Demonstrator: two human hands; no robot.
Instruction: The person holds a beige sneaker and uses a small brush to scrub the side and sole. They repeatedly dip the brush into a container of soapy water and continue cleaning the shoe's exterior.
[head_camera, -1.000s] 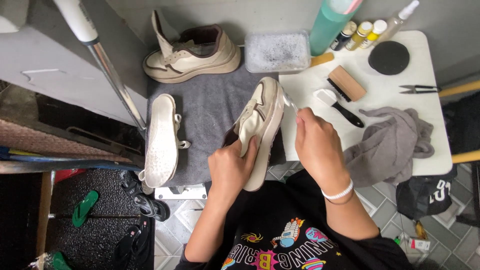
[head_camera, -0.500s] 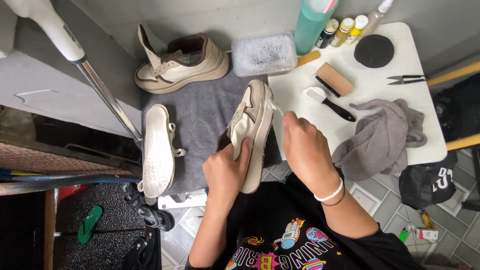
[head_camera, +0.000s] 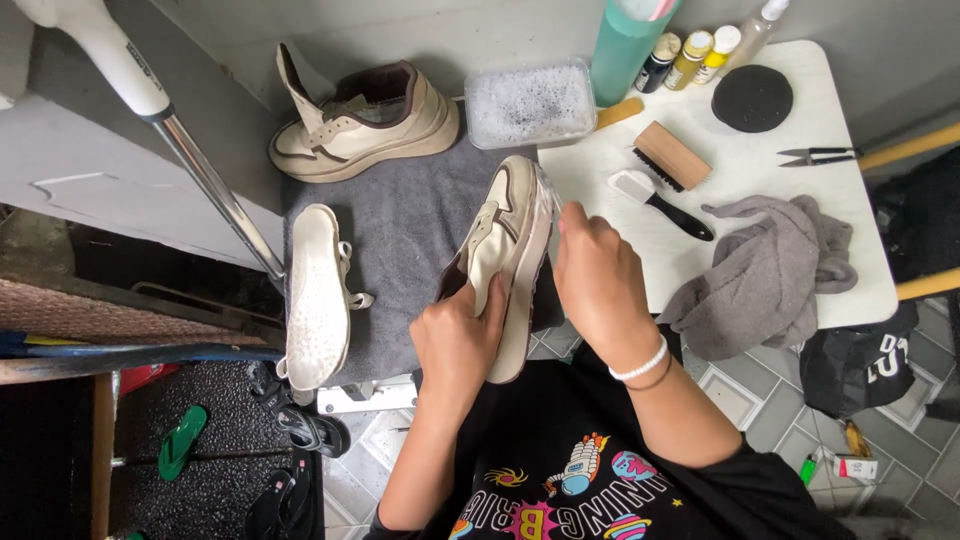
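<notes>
Left hand (head_camera: 455, 335) grips cream shoe (head_camera: 507, 250) at heel, fingers (head_camera: 492, 300) wrapped over upper. Right hand (head_camera: 598, 275) clenched at shoe's sole edge, what it pinches can't tell. Shoe tilted on side over grey mat (head_camera: 400, 230). White brush (head_camera: 655, 200) just beyond right fingertips, grey cloth (head_camera: 770, 275) to their right.

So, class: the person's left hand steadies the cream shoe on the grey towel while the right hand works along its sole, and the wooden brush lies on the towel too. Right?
Not quite. In the head view the wooden brush lies on the white table, not the grey towel. The left hand does steady the cream shoe; the right hand works its sole.
</notes>
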